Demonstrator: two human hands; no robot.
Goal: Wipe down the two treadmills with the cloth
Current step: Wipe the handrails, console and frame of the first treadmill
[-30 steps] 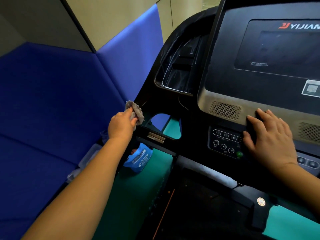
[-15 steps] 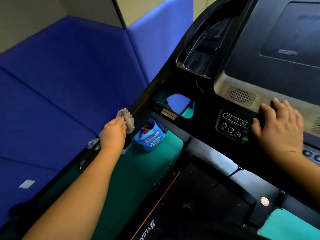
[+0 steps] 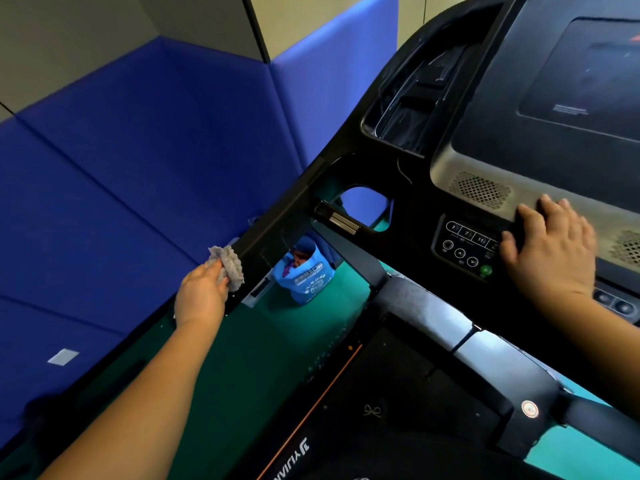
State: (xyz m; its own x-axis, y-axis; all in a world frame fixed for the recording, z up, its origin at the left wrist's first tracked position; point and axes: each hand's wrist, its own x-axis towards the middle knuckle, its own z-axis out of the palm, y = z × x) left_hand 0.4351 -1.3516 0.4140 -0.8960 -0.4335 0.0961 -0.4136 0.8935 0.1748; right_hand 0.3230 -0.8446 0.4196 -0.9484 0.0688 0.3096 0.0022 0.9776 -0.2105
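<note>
A black treadmill fills the right of the view, with its console [image 3: 540, 98], button panel [image 3: 465, 245] and running belt [image 3: 363, 410]. My left hand [image 3: 201, 296] grips a small grey cloth [image 3: 230, 263] and presses it against the outer side of the treadmill's left upright [image 3: 277, 223], low on the post. My right hand [image 3: 550, 251] lies flat, fingers spread, on the console's lower edge beside the button panel. A second treadmill is not in view.
Blue padded wall panels [image 3: 138, 168] close in the left side, near the upright. A blue bag [image 3: 306, 275] stands on the green floor [image 3: 249, 358] behind the upright. A storage tray [image 3: 405, 109] sits left of the screen.
My left hand has slid the cloth down the left upright, away from the console. My right hand has stayed on the console edge. The view has tilted lower and to the left.
</note>
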